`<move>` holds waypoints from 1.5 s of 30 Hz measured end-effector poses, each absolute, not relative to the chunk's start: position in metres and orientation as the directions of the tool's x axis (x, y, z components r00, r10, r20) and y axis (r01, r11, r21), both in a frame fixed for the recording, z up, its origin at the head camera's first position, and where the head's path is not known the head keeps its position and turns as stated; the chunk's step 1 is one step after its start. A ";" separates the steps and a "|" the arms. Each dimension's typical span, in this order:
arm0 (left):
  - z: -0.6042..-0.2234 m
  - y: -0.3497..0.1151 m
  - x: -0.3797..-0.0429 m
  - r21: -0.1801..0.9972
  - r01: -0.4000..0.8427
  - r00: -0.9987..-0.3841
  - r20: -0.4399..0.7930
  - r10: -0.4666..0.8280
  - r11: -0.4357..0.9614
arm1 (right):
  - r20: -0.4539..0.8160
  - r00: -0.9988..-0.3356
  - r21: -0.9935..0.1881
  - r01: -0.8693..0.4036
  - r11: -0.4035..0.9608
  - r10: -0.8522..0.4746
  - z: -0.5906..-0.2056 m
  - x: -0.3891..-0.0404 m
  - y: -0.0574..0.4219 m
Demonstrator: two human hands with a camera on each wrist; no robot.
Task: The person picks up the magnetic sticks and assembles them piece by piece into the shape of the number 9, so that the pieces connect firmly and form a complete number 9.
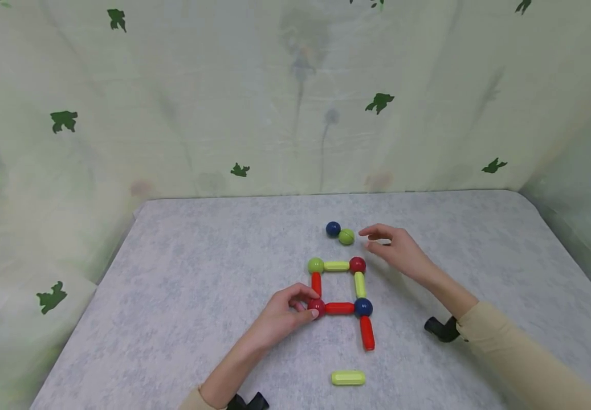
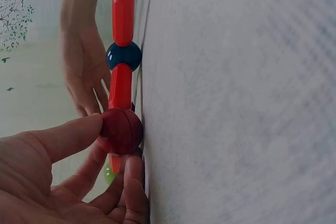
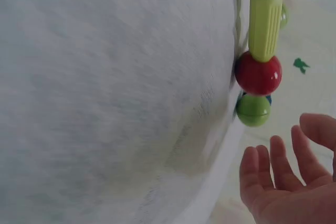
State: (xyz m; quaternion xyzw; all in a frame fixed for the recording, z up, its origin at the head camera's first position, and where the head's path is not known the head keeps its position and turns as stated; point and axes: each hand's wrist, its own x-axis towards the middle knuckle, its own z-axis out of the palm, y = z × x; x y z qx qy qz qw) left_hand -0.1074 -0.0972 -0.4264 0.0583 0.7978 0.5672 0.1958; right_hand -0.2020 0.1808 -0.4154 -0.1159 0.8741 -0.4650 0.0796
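A square of balls and rods lies on the table. My left hand [image 1: 286, 313] pinches its near-left red ball [image 2: 122, 131] between thumb and fingers. From that ball a red rod [image 1: 339, 308] runs to a blue ball [image 1: 363, 307], and another red rod [image 1: 316, 284] to a green ball [image 1: 316, 265]. Light-green rods join the far-right red ball [image 1: 358, 265] to the green and blue balls. A further red rod [image 1: 367, 333] sticks out nearward from the blue ball. My right hand [image 1: 395, 247], holding nothing, hovers right of a loose green ball [image 1: 346, 237], fingers apart from it.
A loose dark blue ball [image 1: 333, 229] touches the loose green one beyond the square. One light-green rod [image 1: 348, 378] lies by itself near the table's front. A pale curtain [image 1: 198, 114] with green leaf shapes hangs behind the table [image 1: 198, 273].
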 end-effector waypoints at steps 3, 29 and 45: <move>-0.426 -0.096 -0.108 0.929 -0.128 -0.915 -0.246 0.321 0.348 | -0.066 -0.954 -0.826 -0.112 0.552 -0.293 -0.417 -0.218 0.175; -0.427 -0.093 -0.109 0.928 -0.111 -0.911 -0.238 0.337 0.356 | -0.096 -0.972 -0.772 -0.062 0.632 -0.212 -0.420 -0.216 0.172; -0.428 -0.097 -0.109 0.928 -0.140 -0.912 -0.256 0.321 0.344 | -0.055 -0.967 -0.798 -0.106 0.593 -0.247 -0.413 -0.127 0.193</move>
